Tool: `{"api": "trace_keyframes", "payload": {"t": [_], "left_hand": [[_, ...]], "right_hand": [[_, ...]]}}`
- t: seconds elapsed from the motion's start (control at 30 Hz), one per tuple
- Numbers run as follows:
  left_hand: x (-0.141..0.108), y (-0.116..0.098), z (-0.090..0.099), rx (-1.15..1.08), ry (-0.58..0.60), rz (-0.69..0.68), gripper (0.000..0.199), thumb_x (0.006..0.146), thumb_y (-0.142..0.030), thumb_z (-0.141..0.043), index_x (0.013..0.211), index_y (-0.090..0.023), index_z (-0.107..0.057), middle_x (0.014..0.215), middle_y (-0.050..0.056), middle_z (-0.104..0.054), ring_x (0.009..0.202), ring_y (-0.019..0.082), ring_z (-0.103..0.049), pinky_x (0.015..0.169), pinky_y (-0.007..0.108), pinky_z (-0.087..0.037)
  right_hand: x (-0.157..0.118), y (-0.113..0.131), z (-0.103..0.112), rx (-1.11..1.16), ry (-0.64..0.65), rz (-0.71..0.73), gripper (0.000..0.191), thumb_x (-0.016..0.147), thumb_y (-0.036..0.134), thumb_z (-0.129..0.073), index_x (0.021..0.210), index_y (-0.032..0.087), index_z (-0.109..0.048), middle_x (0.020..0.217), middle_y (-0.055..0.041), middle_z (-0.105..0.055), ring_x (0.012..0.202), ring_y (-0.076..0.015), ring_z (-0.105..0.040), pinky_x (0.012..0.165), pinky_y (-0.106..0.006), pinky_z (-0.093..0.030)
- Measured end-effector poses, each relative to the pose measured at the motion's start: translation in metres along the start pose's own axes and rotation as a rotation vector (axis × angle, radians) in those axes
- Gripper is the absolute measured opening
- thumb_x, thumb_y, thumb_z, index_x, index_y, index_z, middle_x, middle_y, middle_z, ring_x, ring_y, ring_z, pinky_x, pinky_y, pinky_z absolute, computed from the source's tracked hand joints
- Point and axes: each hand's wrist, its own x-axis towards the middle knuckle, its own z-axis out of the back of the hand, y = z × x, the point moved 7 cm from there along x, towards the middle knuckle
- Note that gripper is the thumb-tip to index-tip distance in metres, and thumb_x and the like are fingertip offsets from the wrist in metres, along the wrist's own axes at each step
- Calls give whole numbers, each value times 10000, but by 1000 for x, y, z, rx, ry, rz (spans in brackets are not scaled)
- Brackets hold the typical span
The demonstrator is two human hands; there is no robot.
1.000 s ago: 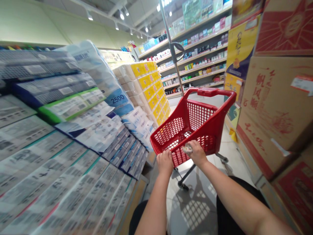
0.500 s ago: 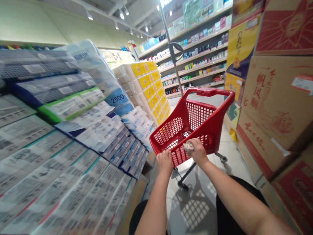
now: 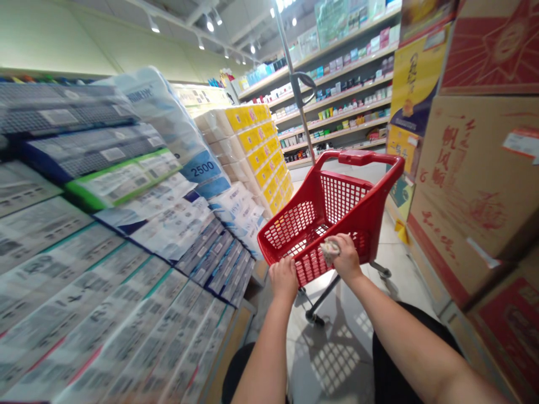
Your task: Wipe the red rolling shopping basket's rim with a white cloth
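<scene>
A red plastic shopping cart [image 3: 351,157] with lattice sides stands in front of me, tilted in the view. My left hand [image 3: 284,278] is closed over the cart's near rim at its left corner. Against the outside of the near long side is my right hand [image 3: 346,257], its fingers wrapped round a crumpled greyish-white cloth [image 3: 329,251]. The cart's basket holds nothing that I can make out. A metal pole [image 3: 301,106] with a dark loop rises behind the cart.
Stacked paper packs [image 3: 84,292] fill the left side, with yellow-and-white packs [image 3: 256,148] beyond. Cardboard boxes [image 3: 480,179] line the right. Stocked shelves [image 3: 341,95] stand at the back. The cart's wheels [image 3: 315,318] rest on the tiled floor.
My right hand and the cloth have shifted slightly right and up along the cart's side. My left hand and the cart have stayed in place.
</scene>
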Motion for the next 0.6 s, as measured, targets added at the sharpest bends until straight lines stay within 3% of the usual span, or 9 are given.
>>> {"api": "trace_keyframes", "payload": {"t": [0.07, 0.2, 0.37, 0.5, 0.6], "left_hand": [[0, 0, 0, -2, -4, -1, 320, 979, -302, -304, 1058, -221, -604, 980, 42, -656, 910, 190, -572, 893, 352, -352], [0, 1, -1, -3, -6, -6, 322, 979, -295, -298, 1078, -212, -592, 995, 47, -656, 924, 194, -570, 901, 351, -349], [0, 1, -1, 5, -2, -2, 314, 976, -293, -305, 1082, -215, -590, 975, 46, -655, 927, 192, -568, 900, 347, -348], [0, 1, 0, 5, 3, 1, 315, 978, -297, -299, 1079, -219, -587, 963, 43, -653, 929, 190, -569, 899, 345, -345], [1, 1, 0, 1, 7, -1, 317, 979, -294, -288, 1059, -224, -587, 954, 41, -650, 922, 187, -569, 902, 342, -340]], "right_hand": [[2, -5, 2, -43, -23, -29, 287, 730, 140, -514, 1001, 185, -595, 1016, -98, -538, 955, -241, -532, 855, -395, -489], [3, -5, -5, -70, 96, 2, 341, 705, 128, -520, 1038, 183, -567, 959, -85, -553, 918, -246, -534, 836, -403, -491], [9, -12, 9, -73, -29, -77, 353, 712, 147, -502, 1058, 179, -559, 1023, -102, -542, 951, -245, -536, 856, -395, -484], [13, -18, 7, -91, 37, -78, 337, 695, 155, -504, 1023, 179, -577, 977, -94, -558, 911, -241, -542, 843, -389, -484], [15, -25, 14, -114, -15, -106, 378, 689, 135, -488, 1053, 185, -576, 1027, -97, -563, 958, -242, -537, 878, -393, -466]]}}
